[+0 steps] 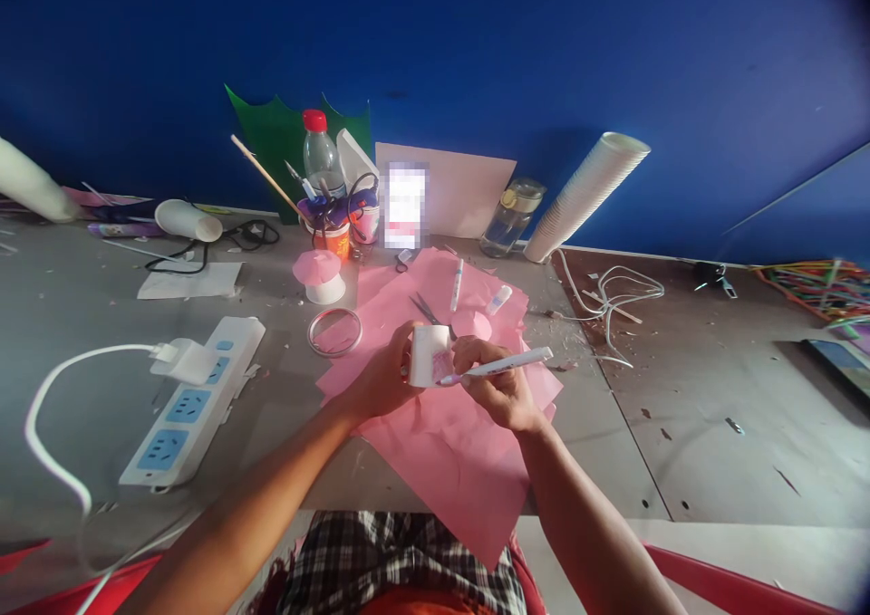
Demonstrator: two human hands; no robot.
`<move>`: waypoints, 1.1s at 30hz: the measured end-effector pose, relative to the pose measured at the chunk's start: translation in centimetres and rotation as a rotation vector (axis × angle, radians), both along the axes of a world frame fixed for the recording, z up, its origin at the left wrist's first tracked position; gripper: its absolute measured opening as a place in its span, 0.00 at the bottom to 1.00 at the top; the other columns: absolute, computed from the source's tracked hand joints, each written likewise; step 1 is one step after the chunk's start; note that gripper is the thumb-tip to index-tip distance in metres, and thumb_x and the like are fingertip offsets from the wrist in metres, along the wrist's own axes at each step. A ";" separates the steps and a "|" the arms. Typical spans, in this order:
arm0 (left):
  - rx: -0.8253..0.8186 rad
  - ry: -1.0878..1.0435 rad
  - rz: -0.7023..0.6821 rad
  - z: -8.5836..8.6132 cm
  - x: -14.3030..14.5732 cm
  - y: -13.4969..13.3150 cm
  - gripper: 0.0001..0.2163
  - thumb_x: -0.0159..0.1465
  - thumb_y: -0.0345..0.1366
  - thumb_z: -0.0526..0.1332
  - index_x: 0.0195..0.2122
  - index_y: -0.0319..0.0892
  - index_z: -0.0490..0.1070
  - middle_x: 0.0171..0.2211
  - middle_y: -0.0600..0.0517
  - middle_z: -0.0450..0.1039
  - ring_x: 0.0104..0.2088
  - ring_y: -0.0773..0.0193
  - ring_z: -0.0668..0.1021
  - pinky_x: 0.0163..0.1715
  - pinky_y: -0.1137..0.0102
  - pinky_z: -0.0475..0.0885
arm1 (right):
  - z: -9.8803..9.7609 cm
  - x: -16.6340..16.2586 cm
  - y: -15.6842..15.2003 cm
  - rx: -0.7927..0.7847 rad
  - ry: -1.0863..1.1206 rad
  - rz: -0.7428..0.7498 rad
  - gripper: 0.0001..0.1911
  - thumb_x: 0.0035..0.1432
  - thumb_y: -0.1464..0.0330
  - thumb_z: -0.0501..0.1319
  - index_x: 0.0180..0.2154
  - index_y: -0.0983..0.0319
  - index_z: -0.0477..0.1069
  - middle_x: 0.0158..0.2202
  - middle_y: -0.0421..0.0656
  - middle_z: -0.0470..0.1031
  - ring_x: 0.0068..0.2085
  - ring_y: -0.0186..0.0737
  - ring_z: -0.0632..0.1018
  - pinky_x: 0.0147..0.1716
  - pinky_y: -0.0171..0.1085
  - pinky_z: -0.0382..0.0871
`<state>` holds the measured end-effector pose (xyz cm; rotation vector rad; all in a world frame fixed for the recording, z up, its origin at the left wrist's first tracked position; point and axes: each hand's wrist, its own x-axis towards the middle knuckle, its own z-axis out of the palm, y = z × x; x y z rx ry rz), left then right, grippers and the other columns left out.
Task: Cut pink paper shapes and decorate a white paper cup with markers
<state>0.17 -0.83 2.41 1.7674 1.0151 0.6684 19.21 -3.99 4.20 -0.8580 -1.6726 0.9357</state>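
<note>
My left hand grips a white paper cup lying on its side above the pink paper. Between the fingers of my right hand is a white marker pen, its tip at the cup's wall. Pink colouring shows on the cup near that tip. Just behind the cup lie scissors, partly hidden by it, and a round pink paper piece. Farther back on the pink sheets rest another white marker and a short white cap-like piece.
A roll of tape and a pink-topped cup stand left of the paper. A power strip lies farther left. Behind are a plastic bottle, a lit phone, a glass bottle and stacked cups. A white cable is at right.
</note>
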 end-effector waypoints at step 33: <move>-0.116 -0.087 0.025 -0.2 0.0 0.1 0.32 0.52 0.37 0.66 0.56 0.45 0.53 0.42 0.46 0.73 0.37 0.59 0.78 0.31 0.68 0.73 | -0.3 0.2 0.0 -0.176 0.067 0.019 0.05 0.57 0.66 0.58 0.29 0.59 0.67 0.27 0.41 0.68 0.30 0.37 0.68 0.29 0.38 0.64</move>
